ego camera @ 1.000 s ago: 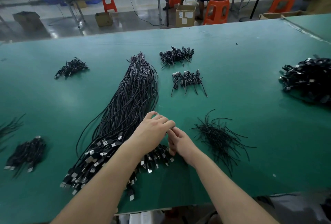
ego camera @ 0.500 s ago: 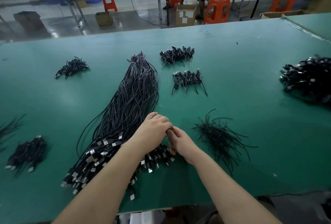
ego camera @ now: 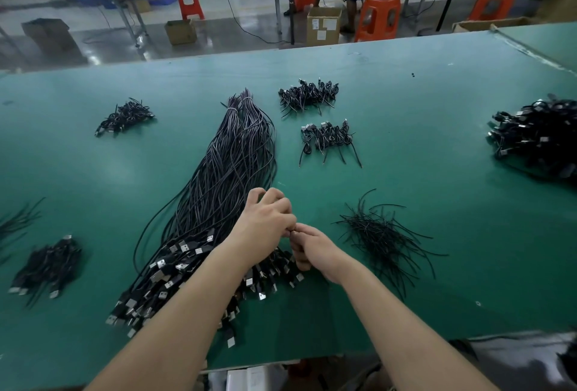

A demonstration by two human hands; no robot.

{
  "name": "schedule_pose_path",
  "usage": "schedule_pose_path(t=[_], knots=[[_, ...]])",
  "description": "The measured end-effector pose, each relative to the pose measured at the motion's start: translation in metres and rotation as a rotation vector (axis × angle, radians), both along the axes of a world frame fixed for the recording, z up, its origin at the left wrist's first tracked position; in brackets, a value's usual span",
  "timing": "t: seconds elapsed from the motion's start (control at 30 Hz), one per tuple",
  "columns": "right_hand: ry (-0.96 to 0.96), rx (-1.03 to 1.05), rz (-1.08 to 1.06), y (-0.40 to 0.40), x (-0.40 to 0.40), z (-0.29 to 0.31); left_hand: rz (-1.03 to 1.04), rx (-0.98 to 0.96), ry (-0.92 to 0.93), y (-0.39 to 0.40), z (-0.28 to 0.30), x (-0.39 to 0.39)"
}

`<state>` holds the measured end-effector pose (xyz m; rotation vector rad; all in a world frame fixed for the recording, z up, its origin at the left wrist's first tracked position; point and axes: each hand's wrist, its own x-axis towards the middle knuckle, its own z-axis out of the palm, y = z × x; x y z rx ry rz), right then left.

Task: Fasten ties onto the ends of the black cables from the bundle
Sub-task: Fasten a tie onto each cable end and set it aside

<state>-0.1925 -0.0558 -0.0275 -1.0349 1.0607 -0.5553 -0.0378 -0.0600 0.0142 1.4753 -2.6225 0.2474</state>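
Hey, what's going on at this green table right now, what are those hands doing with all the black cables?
A person is working at a green table, both hands together over the plug end of a long bundle of black cables. The left hand and right hand meet with curled fingers, apparently pinching something small; what exactly is hidden. A loose pile of ties lies just right of the hands. Small coiled batches sit farther back.

Both hands, left (ego camera: 265, 225) and right (ego camera: 315, 250), fingers curled, touching over the cable bundle (ego camera: 224, 172) (grip contents hidden).
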Motion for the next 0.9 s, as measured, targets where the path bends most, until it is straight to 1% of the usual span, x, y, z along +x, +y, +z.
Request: schedule_pose_path(t=[0.13, 0.23, 0.3, 0.37, 0.43, 0.6, 0.73, 0.9], knots=[[-0.035, 0.015, -0.008, 0.0, 0.0, 0.001, -0.021, -0.012, 0.006, -0.002, 0.0, -0.001], [-0.104, 0.048, -0.023, -0.002, -0.003, 0.002, -0.057, 0.093, 0.065, -0.005, 0.002, 0.0], [-0.166, 0.099, -0.045, -0.004, -0.005, 0.005, -0.036, 0.151, 0.204, -0.002, 0.004, -0.001], [-0.221, 0.157, -0.092, -0.009, -0.009, 0.008, 0.018, 0.169, 0.418, 0.0, 0.006, -0.002], [-0.26, 0.216, -0.134, -0.014, -0.013, 0.012, 0.049, 0.177, 0.556, 0.002, 0.011, -0.003], [-0.346, 0.323, -0.119, -0.022, -0.021, 0.022, 0.091, 0.201, 0.738, 0.005, 0.024, -0.004], [-0.393, 0.288, -0.117, -0.023, -0.024, 0.028, 0.161, 0.223, 0.892, 0.009, 0.032, -0.007], [-0.405, 0.252, -0.216, -0.019, -0.019, 0.039, 0.167, 0.118, 0.902, 0.01, 0.034, -0.011]])
